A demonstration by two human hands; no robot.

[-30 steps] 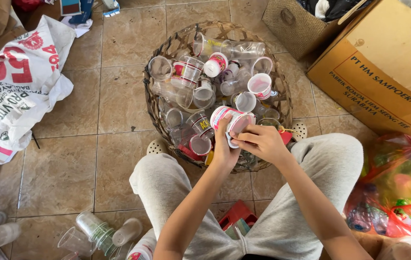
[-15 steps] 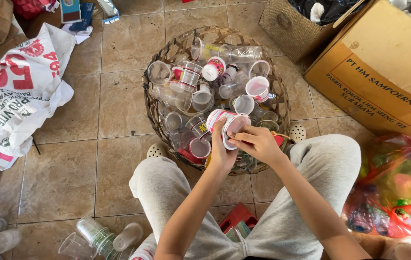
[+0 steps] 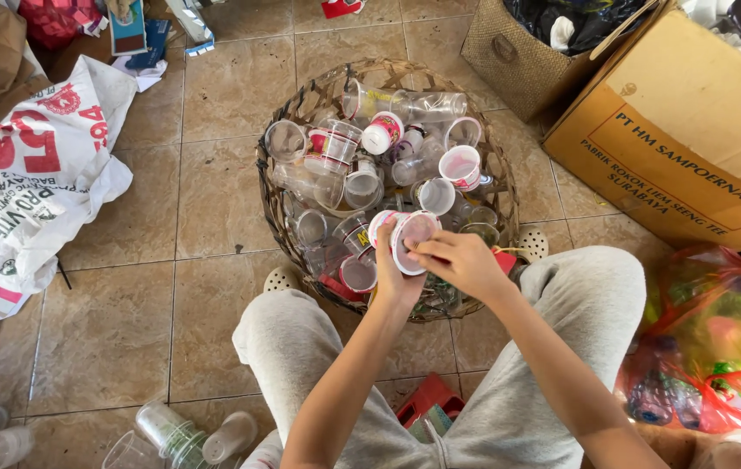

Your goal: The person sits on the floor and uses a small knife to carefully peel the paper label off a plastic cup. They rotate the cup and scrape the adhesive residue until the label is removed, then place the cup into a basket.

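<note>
I took the round woven basket (image 3: 276, 187) on the tiled floor (image 3: 214, 217) as my landmark. Well to its left lay a white printed sack (image 3: 36, 178), and below-left of it, near my knee, a few clear plastic cups (image 3: 175, 432) lay on the floor. Inside the basket sat a heap of clear and white plastic cups (image 3: 362, 161). At its near rim my left hand (image 3: 392, 269) was wrapped around a small white cup with a pink mouth (image 3: 411, 236), the grip closed on its side. My right hand (image 3: 457, 260) touched the same cup from the right, fingers pinching at its rim. Up and to the right of the basket stood a brown cardboard box (image 3: 691, 148); to the lower right lay a red plastic bag (image 3: 717, 347).
</note>
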